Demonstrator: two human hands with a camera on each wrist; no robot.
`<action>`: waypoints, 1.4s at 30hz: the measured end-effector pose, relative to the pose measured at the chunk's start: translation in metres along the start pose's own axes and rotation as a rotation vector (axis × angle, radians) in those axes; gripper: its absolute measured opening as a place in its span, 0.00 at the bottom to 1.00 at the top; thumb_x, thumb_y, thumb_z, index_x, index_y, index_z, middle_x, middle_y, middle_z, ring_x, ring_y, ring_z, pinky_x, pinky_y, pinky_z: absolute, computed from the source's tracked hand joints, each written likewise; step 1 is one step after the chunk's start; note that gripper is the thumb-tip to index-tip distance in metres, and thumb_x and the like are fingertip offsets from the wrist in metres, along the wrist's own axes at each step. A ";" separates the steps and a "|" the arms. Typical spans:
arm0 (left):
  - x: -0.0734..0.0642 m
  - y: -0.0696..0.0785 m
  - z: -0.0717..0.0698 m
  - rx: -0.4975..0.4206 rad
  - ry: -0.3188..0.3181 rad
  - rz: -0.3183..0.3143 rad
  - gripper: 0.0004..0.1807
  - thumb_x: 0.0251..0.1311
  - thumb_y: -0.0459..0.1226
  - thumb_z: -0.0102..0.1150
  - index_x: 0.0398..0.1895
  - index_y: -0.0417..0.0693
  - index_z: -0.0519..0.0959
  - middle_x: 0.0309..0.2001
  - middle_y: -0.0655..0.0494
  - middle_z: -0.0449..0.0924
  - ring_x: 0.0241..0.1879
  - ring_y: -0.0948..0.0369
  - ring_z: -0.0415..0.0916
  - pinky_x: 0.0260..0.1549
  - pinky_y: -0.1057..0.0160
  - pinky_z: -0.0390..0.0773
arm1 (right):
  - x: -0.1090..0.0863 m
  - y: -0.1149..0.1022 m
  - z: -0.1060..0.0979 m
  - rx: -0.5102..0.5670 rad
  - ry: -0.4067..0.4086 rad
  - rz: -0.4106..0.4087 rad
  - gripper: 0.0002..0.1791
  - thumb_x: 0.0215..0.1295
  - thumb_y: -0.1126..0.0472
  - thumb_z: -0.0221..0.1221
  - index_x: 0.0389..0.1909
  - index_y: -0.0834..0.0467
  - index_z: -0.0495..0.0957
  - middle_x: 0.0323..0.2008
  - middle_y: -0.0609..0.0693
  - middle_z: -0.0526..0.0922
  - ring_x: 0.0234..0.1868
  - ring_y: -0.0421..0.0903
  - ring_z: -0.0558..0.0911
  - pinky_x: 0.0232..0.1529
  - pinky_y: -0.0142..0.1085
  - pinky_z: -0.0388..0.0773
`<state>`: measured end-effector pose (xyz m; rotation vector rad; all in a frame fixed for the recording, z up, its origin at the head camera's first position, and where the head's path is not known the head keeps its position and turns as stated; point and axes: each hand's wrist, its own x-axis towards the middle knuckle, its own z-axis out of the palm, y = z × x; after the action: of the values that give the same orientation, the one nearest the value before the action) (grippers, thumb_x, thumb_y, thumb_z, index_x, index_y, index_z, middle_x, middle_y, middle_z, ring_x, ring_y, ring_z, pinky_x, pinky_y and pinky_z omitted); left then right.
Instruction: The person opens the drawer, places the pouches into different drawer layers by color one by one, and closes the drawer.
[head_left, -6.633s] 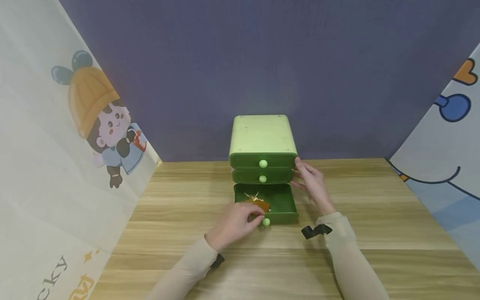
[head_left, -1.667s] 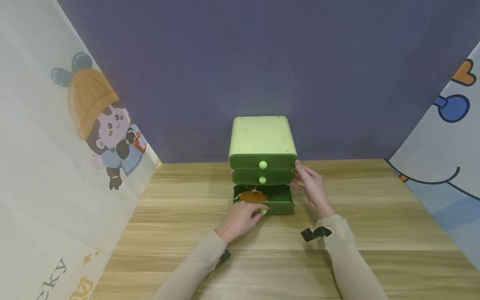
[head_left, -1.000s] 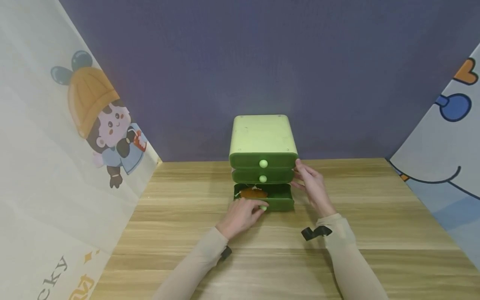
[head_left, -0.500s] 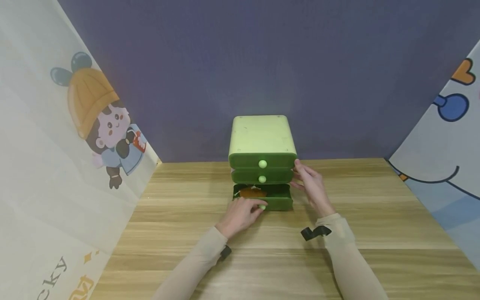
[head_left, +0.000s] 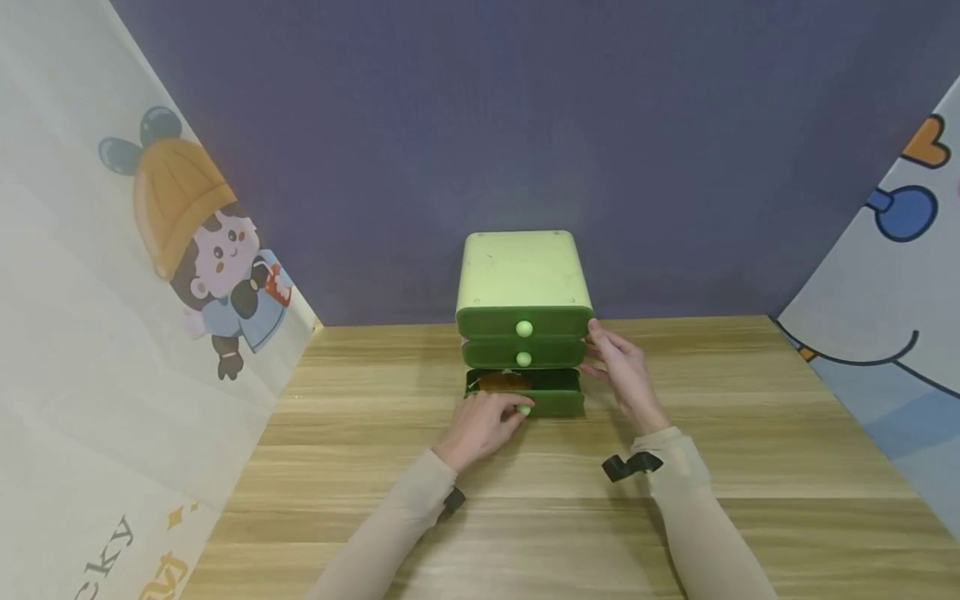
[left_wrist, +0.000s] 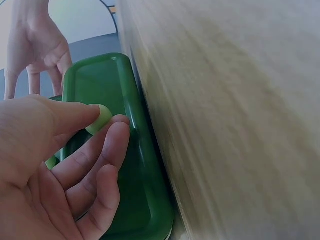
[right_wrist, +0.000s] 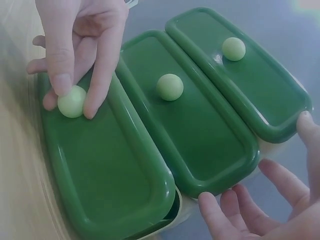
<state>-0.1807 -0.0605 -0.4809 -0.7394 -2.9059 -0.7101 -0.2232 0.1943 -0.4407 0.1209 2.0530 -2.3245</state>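
Note:
A small desktop cabinet (head_left: pixel 525 267) with a pale green shell holds three dark green drawers with round light green knobs. My left hand (head_left: pixel 480 425) pinches the knob (right_wrist: pixel 72 102) of the bottom drawer (head_left: pixel 558 405) between thumb and fingers. This drawer stands partly out, and an orange-brown item (head_left: pixel 504 382) with pale strands lies inside, partly hidden by the drawer front. At the cabinet's right side, my right hand (head_left: pixel 626 379) rests its thumb at the top drawer's edge (right_wrist: pixel 280 120). Its other fingers extend along the side near the middle drawer (right_wrist: pixel 195 135).
The cabinet stands on a wood-grain table (head_left: pixel 712 467) against a dark blue back wall (head_left: pixel 360 150). Printed cartoon panels flank it, a left panel (head_left: pixel 52 292) and a right panel (head_left: pixel 885 300). Black camera straps sit on both wrists.
The bottom drawer has slid inward from much farther out, with my left hand moving along at its knob. The brown item has gone back with it. My right hand has stayed put.

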 end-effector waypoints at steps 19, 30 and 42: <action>0.007 0.001 0.000 0.005 0.021 -0.028 0.14 0.74 0.44 0.65 0.59 0.64 0.88 0.22 0.67 0.80 0.12 0.71 0.57 0.10 0.70 0.58 | 0.000 -0.001 -0.002 -0.026 -0.001 -0.006 0.45 0.76 0.35 0.58 0.79 0.64 0.66 0.61 0.50 0.75 0.53 0.37 0.82 0.66 0.43 0.82; 0.009 0.000 0.003 0.015 0.066 -0.051 0.13 0.74 0.44 0.65 0.58 0.64 0.89 0.28 0.61 0.89 0.11 0.72 0.53 0.09 0.72 0.53 | -0.001 -0.001 -0.002 -0.025 -0.014 -0.003 0.46 0.75 0.35 0.58 0.79 0.64 0.65 0.65 0.53 0.74 0.55 0.38 0.82 0.65 0.39 0.82; 0.015 -0.003 0.006 0.017 0.083 -0.074 0.13 0.74 0.45 0.64 0.58 0.67 0.88 0.21 0.65 0.82 0.12 0.70 0.54 0.11 0.70 0.54 | -0.001 0.000 -0.001 -0.023 -0.008 -0.008 0.45 0.76 0.35 0.58 0.79 0.64 0.66 0.69 0.59 0.73 0.55 0.38 0.82 0.66 0.41 0.81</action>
<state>-0.1952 -0.0542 -0.4848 -0.5881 -2.8733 -0.7039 -0.2223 0.1951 -0.4406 0.1037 2.0802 -2.3008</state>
